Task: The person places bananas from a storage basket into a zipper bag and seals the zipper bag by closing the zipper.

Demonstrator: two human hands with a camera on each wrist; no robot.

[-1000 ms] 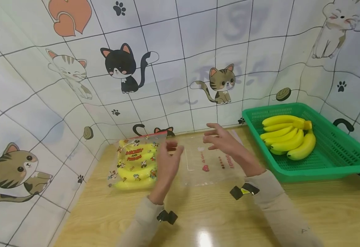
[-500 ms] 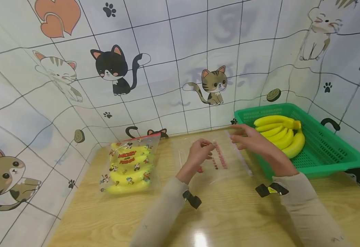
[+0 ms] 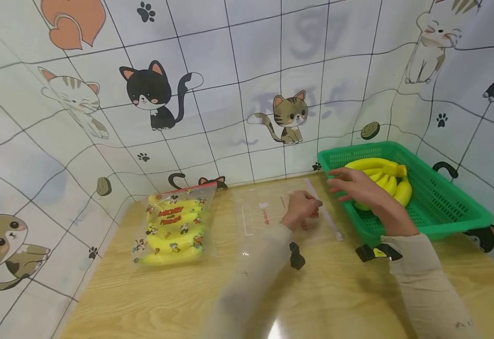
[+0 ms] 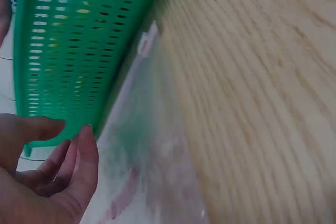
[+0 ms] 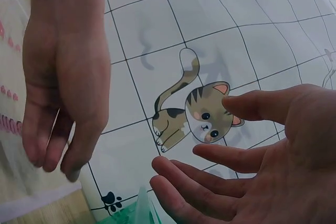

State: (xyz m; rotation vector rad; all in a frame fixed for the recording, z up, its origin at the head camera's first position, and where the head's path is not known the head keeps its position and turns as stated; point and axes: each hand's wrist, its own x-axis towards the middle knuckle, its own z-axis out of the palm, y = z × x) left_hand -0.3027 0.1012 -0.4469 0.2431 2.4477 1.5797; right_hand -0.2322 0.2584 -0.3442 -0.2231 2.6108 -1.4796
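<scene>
A clear zip bag [image 3: 253, 238] printed with small pink designs lies flat on the table. My left hand [image 3: 301, 207] is over its right part, close to the pale zip strip [image 3: 327, 214]. In the left wrist view a gap shows between thumb and fingers [image 4: 84, 171], with nothing held; the zip strip with its slider [image 4: 144, 43] runs beyond them. My right hand [image 3: 362, 189] hovers by the left rim of the green basket [image 3: 450, 207], fingers loosely spread and holding nothing. Behind it, yellow bananas [image 3: 402, 193] lie in the basket, partly hidden.
At the left lies a clear zip bag with a red top edge and cartoon print [image 3: 172, 230], filled with bananas. A cat-patterned wall covering [image 3: 221, 117] rises behind the wooden table [image 3: 154, 301] and at both sides.
My left hand has moved right, from beside the filled banana bag across the flat bag to near its zip strip. My right hand has shifted right, toward the basket.
</scene>
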